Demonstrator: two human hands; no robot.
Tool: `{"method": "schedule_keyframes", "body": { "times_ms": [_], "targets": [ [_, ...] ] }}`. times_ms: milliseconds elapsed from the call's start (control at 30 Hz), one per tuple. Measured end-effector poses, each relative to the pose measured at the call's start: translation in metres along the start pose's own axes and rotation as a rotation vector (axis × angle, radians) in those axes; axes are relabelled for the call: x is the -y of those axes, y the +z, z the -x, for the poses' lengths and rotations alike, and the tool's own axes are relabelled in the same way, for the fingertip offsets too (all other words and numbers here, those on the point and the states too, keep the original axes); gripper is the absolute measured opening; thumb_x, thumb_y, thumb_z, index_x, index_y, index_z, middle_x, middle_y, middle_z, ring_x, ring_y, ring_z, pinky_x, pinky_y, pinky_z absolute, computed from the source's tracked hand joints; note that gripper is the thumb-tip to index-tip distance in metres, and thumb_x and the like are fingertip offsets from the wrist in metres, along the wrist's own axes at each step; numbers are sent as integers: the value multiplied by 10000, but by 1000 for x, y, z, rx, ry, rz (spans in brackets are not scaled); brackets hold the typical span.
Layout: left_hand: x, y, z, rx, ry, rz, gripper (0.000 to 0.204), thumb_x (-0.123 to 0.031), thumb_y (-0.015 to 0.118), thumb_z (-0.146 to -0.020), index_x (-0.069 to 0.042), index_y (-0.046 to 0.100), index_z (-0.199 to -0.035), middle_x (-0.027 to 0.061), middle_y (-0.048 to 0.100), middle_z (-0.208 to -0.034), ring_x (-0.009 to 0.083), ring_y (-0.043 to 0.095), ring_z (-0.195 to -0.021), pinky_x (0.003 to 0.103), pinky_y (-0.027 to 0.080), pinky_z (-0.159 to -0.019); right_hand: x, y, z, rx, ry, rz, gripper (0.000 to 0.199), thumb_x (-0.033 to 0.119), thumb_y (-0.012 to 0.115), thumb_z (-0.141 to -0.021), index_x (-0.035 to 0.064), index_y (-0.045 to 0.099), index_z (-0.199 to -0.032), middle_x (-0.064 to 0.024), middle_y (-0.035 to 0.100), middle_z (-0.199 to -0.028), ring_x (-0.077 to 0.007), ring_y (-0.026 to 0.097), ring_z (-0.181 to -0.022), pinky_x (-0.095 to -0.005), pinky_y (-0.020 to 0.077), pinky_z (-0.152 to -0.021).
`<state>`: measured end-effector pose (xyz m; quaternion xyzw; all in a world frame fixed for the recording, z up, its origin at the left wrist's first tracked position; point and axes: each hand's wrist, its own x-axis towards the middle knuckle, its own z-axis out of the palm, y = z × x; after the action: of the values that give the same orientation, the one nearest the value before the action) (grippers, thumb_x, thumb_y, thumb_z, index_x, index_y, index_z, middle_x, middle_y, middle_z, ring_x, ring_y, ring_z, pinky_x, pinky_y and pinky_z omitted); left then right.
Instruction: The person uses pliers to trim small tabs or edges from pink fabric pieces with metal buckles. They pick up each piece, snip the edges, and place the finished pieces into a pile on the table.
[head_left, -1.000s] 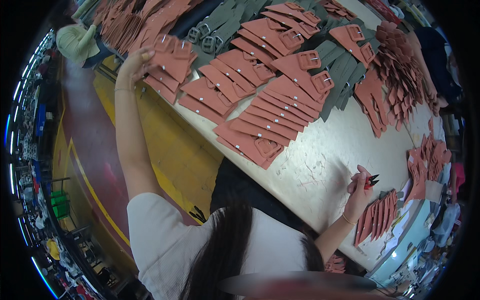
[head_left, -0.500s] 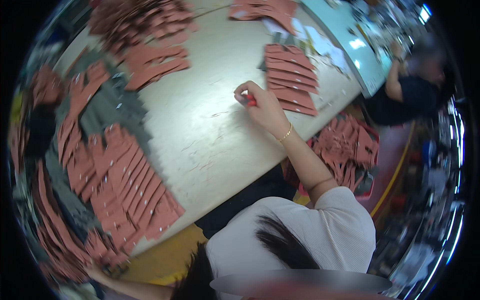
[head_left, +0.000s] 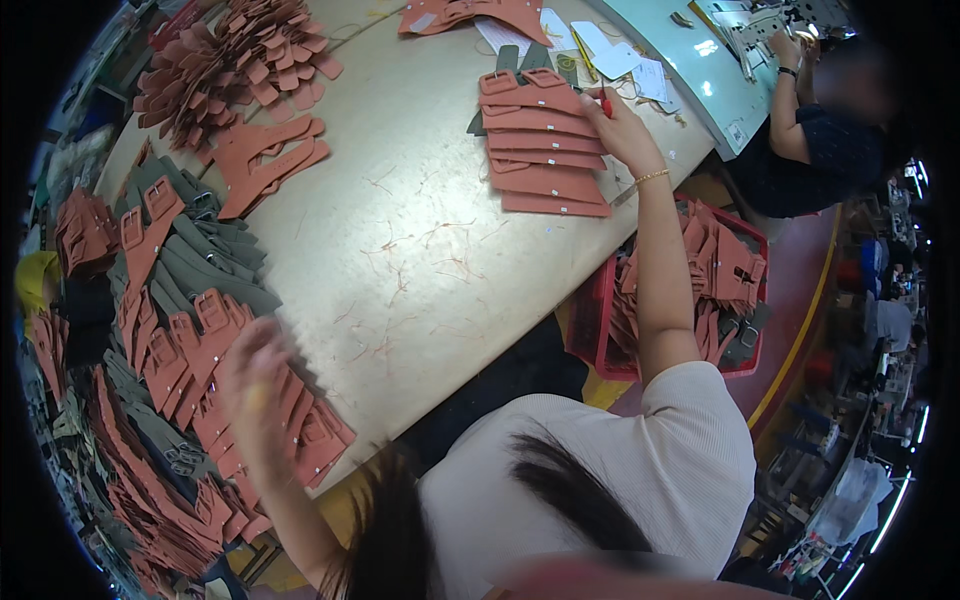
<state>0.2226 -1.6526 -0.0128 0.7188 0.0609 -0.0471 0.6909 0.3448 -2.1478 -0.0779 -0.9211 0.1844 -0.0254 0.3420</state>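
My right hand [head_left: 625, 132] is closed around a small red-handled tool [head_left: 605, 103]; my fingers hide most of it. It is at the upper right edge of an overlapping row of terracotta fabric pieces [head_left: 545, 150], some with covered buckles. My left hand [head_left: 258, 372], smeared by motion, is above a larger spread of terracotta buckled pieces [head_left: 215, 310] at the table's left. Whether it holds anything is not visible. Dark green pieces [head_left: 205, 255] lie beside and under that spread.
Thread scraps [head_left: 435, 250] litter the pale table [head_left: 350, 220]. A terracotta heap [head_left: 230, 70] lies at the far left, and papers [head_left: 615, 60] lie at the back. A red crate [head_left: 600, 340] of pieces stands by the right edge. Another person [head_left: 825, 150] works at a sewing machine.
My right hand has moved away and rightward to the terracotta row, still with the red-handled tool. My left hand has risen from the lower left pile to above the left spread.
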Motion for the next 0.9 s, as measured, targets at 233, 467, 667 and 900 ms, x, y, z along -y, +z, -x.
{"method": "schedule_keyframes", "body": {
  "times_ms": [233, 467, 667, 900],
  "targets": [
    [32, 170, -64, 499, -584, 523, 498, -225, 488, -986, 115, 373, -1330, 251, 474, -1288, 315, 501, -1212, 404, 401, -1063, -10, 8, -2, 56, -53, -3, 626, 573, 476, -922, 62, 469, -1285, -254, 629, -1140, -395, 612, -1073, -409, 475, -914],
    [47, 232, -85, 359, -705, 681, 395, -213, 412, -1012, 83, 391, -1272, 227, 467, -1234, 337, 470, -1220, 426, 392, -1073, -19, 17, -1, 27, -51, -121, 587, 526, 562, -890, 16, 538, -1179, -240, 658, -1040, -374, 643, -981, -402, 487, -855],
    [46, 246, -96, 422, -704, 585, 261, -168, 474, -998, 36, 459, -1159, 184, 495, -1209, 298, 527, -1141, 421, 429, -1038, -25, 25, -2, -4, -12, -244, 476, 440, 663, -849, -21, 624, -963, -167, 672, -844, -270, 636, -759, -355, 485, -720],
    [36, 263, -98, 331, -652, 496, 316, -139, 532, -975, 34, 402, -1204, 171, 522, -1200, 280, 605, -1044, 395, 499, -968, -31, 30, -5, -51, -22, -380, 416, 349, 716, -828, -42, 637, -942, -96, 663, -804, -155, 610, -756, -301, 480, -705]
  ]
}}
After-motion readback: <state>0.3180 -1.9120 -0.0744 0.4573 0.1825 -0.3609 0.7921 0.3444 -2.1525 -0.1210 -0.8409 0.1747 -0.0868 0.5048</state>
